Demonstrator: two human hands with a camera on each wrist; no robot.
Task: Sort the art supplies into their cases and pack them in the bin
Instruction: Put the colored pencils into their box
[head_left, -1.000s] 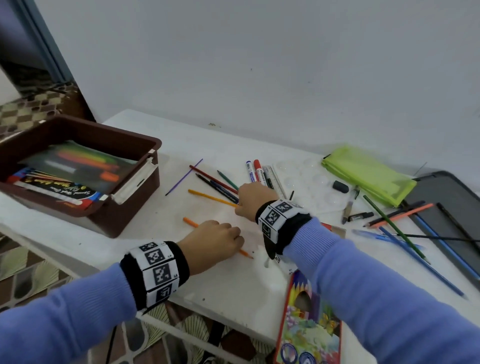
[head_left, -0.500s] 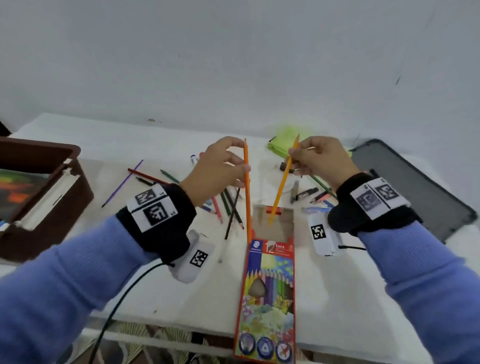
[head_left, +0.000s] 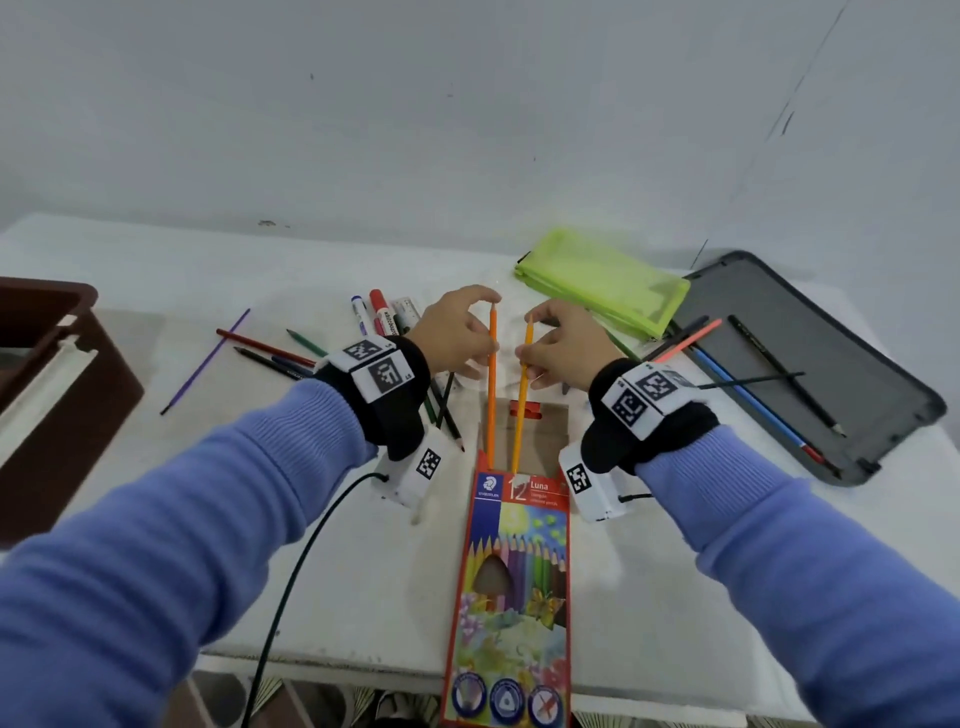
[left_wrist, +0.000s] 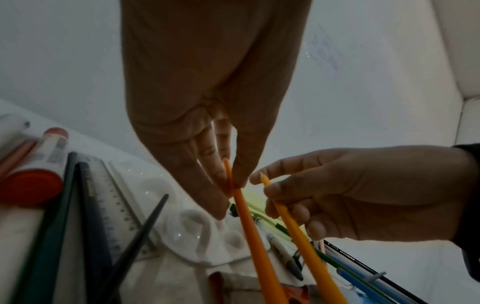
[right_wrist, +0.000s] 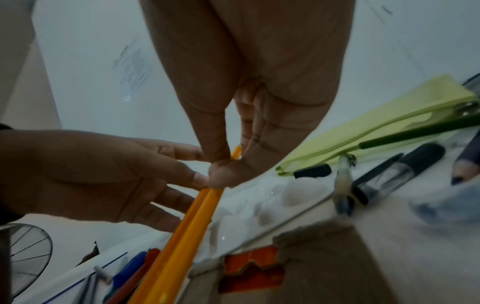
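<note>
Crowding pencil box (head_left: 511, 582): loose pencils (head_left: 270, 353), markers (head_left: 379, 314), green pouch (head_left: 602, 283).

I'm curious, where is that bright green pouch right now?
In the head view, the green pouch lies at the table's far right, beside the grey case, beyond the right hand.

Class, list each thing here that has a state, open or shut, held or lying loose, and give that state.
Left hand: pinching the orange pencil.
Right hand: pinching the yellow-orange pencil.
Both pencils: lower ends in the box mouth.
Pencil box: flap open, lying flat.
Green pouch: lying flat.
Grey case: open.
</note>
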